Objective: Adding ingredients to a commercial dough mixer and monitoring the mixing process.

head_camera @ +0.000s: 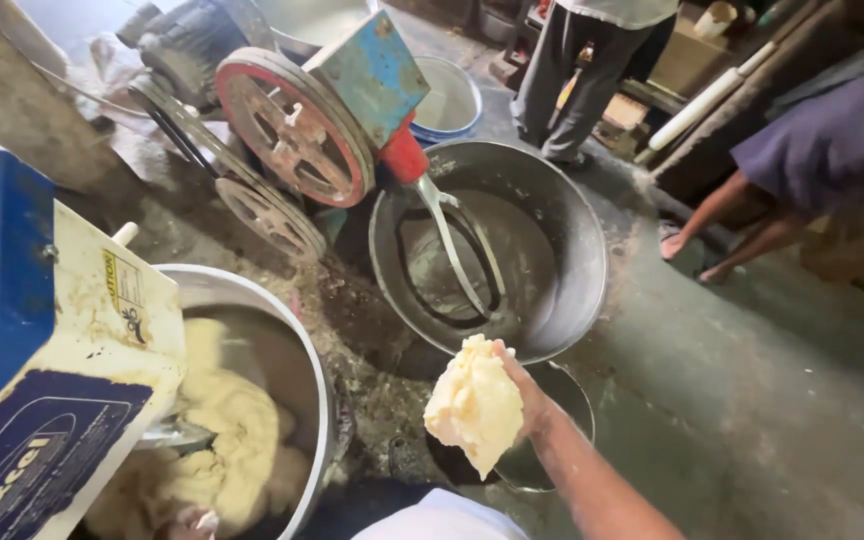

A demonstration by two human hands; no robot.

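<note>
Dough lump (474,405): pale cream-yellow, soft, ragged surface, tapering to a drooping point. Lower centre of frame, below the empty steel mixing bowl (572,230). Right hand (520,388) cupped behind it, fingers closed on it. Left hand unseen.

At lower centre, the right hand (520,385) holds up a pale dough lump (474,403) before an empty steel mixer bowl (572,240); lower left, another bowl (307,350) holds dough.

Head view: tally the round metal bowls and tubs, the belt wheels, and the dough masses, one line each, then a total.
Metal mixing bowls: 2, the empty bowl and the dough-filled bowl
Blue-rimmed tub: 1
Belt wheels: 2, the red wheel and the smaller wheel
Dough masses: 2, the lump in the right hand and the batch
Total: 7
</note>
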